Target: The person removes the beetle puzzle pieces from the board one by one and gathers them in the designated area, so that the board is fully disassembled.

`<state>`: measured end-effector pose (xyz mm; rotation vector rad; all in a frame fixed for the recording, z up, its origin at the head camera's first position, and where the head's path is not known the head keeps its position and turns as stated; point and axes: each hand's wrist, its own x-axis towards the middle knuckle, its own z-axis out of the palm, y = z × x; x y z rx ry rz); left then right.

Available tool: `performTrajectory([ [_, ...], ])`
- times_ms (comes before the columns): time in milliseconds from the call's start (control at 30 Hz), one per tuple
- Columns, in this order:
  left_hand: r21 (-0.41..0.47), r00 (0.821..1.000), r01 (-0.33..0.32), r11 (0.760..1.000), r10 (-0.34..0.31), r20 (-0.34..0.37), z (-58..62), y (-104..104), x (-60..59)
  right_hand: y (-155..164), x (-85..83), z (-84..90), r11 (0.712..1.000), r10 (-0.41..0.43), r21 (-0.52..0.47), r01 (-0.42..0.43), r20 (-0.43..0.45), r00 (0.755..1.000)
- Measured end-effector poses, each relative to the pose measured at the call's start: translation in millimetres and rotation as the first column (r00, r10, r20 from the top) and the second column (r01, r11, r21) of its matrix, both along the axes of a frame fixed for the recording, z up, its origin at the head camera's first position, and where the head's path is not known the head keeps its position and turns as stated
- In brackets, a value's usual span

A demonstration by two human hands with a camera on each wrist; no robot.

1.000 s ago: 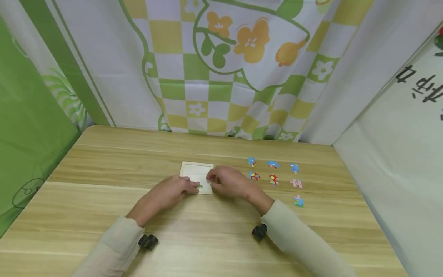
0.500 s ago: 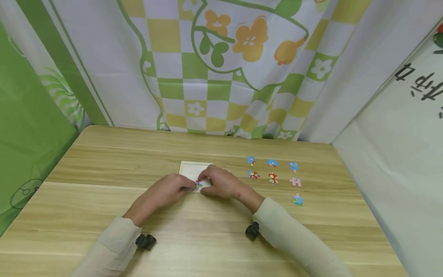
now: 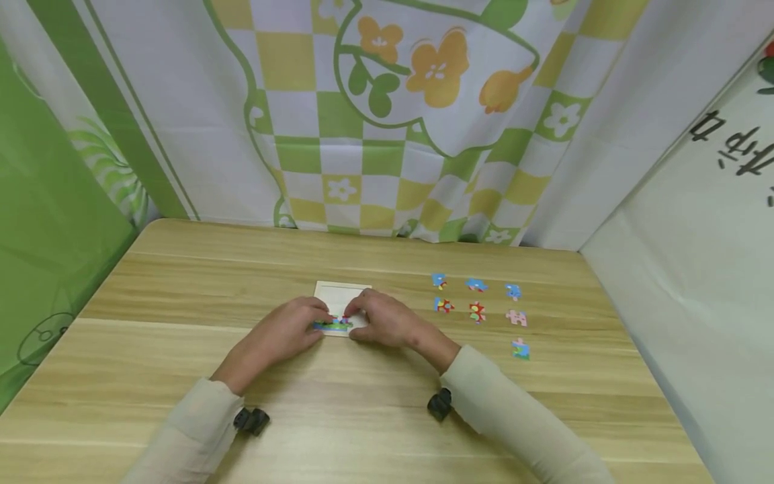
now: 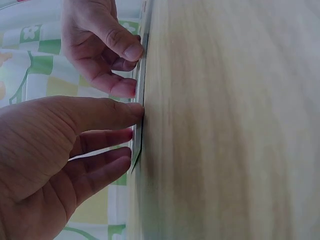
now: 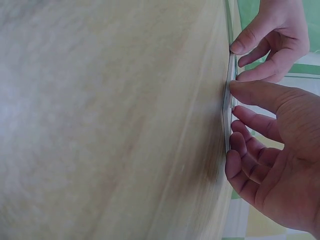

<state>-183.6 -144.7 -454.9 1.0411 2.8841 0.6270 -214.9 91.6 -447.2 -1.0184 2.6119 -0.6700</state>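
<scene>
A small square puzzle tray [image 3: 343,288] with a pale wooden rim lies on the table. A row of joined jigsaw pieces [image 3: 332,327], green and blue, runs along its near side. My left hand [image 3: 289,324] holds the tray's near left part, thumb [image 4: 131,112] at the near edge and fingertips over the pieces. My right hand [image 3: 387,321] pinches a jigsaw piece with purple and red on it [image 3: 347,320] at the right end of that row, its thumb [image 5: 245,90] by the near rim. Fingers partly hide the pieces, and both wrist views see the tray edge-on.
Several loose jigsaw pieces lie spread to the right, among them a red one [image 3: 477,312], a pink one [image 3: 517,318] and a blue and green one [image 3: 521,349]. A patterned curtain [image 3: 387,161] hangs behind the wooden table [image 3: 181,289]; a white sheet stands at the right.
My right hand has moved left over the tray to the piece. My left fingers have drawn back leftward, uncovering the row of pieces. The loose pieces stay where they were.
</scene>
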Motion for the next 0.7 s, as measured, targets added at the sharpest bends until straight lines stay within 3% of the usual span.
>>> performTrajectory([
  [367,0.005,0.999,0.009,1.0,-0.009,0.048,2.6,-4.3,-2.3,0.7,0.8,-1.7,0.999,0.005,-0.039,-0.005,0.005,1.0],
  [700,-0.007,1.0,0.007,1.0,-0.007,0.02,1.6,-5.2,-3.7,-3.9,0.4,0.8,1.0,0.003,-0.022,-0.002,0.02,1.0],
])
